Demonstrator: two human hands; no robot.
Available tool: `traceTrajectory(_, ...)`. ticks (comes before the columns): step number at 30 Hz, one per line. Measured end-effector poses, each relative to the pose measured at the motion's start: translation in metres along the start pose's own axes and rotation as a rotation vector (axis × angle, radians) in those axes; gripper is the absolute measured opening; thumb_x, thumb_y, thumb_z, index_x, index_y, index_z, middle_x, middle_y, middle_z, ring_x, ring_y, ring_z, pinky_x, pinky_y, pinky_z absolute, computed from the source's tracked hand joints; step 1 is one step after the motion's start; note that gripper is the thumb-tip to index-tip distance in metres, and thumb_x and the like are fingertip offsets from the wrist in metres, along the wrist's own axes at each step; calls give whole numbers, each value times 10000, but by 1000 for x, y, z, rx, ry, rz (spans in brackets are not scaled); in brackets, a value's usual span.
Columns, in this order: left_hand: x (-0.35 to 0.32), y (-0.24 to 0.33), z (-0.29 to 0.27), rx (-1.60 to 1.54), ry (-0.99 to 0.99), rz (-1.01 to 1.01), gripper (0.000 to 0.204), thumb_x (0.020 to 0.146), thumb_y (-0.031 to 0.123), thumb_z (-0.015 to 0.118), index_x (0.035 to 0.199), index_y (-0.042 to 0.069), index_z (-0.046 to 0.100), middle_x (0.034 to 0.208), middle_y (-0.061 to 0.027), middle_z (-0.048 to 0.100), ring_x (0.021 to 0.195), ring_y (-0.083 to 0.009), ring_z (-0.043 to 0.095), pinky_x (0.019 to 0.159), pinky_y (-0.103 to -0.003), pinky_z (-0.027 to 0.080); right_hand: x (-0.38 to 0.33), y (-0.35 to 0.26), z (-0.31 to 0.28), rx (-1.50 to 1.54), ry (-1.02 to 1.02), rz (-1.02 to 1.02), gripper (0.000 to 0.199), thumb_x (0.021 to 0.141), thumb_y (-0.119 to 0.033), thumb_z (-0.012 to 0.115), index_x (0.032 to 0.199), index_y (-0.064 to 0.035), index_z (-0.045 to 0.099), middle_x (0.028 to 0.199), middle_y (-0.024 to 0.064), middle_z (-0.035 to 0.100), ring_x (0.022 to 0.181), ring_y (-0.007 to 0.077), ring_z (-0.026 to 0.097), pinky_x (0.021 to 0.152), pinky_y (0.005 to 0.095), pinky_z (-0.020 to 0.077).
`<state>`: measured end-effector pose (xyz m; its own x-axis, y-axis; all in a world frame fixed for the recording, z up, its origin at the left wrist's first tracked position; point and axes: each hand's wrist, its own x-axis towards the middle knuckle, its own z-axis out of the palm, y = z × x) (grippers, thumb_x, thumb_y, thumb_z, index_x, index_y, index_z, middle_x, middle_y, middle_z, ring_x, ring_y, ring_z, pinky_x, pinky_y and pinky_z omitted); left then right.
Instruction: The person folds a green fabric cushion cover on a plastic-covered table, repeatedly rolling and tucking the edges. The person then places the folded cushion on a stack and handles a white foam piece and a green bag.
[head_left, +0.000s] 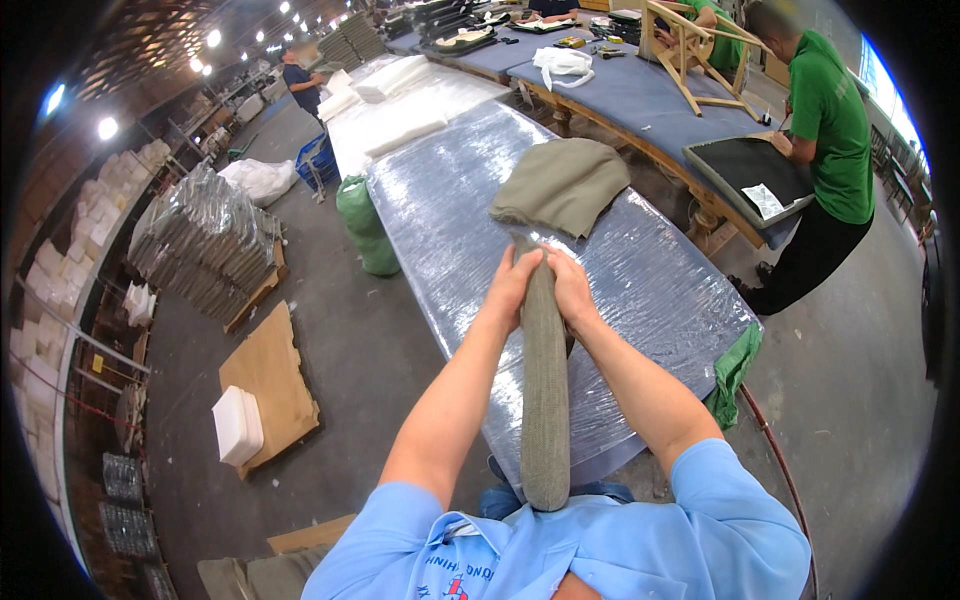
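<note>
An olive-green fabric cushion [545, 400] stands on edge between my arms, its near end against my shirt. My left hand [513, 283] and my right hand [572, 288] are closed round its far end, one on each side, thumbs close together on top. A small point of the fabric sticks out beyond the fingers. Just past my hands, a folded olive fabric cover [562, 185] lies flat on a long table [440, 205] wrapped in clear plastic film. The cushion hides the undersides of my fingers.
To the right, a person in green bends over a dark seat pad [750, 175] on a blue-topped table [625, 95], beside a wooden frame [690, 60]. Green sacking [735, 375] hangs at the near right corner. Left are a green sack [367, 225], wrapped stacks [205, 240] and cardboard [275, 380].
</note>
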<state>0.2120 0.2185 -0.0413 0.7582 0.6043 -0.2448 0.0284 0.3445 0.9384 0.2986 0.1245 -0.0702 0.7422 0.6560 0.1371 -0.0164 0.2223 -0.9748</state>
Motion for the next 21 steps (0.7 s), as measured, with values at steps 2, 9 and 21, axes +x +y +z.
traceTrajectory(2,5,2,3,38,16,-8,1028,905,413,751,1670,60,164,1500,-184,503,1274,-271,578,1034,-423,505,0,4,-4,-43,5,-21,465,1003,-262,434,1325,-20,667,1343,212,651,1287,332,566,1121,403,398)
traceTrajectory(9,22,3,-4,72,17,-41,962,902,375,755,1656,89,230,1494,-153,516,1268,-245,580,1029,-397,496,23,-7,-9,18,-161,92,482,1011,-241,424,1386,-14,623,1371,126,630,1258,208,563,1086,340,425)
traceTrajectory(21,48,8,-23,196,-175,29,1119,859,444,832,1669,42,174,1652,-199,333,1510,-297,354,1214,-400,292,73,-19,-21,-446,95,134,687,1007,-660,521,1001,-16,759,959,197,750,949,312,705,874,417,509)
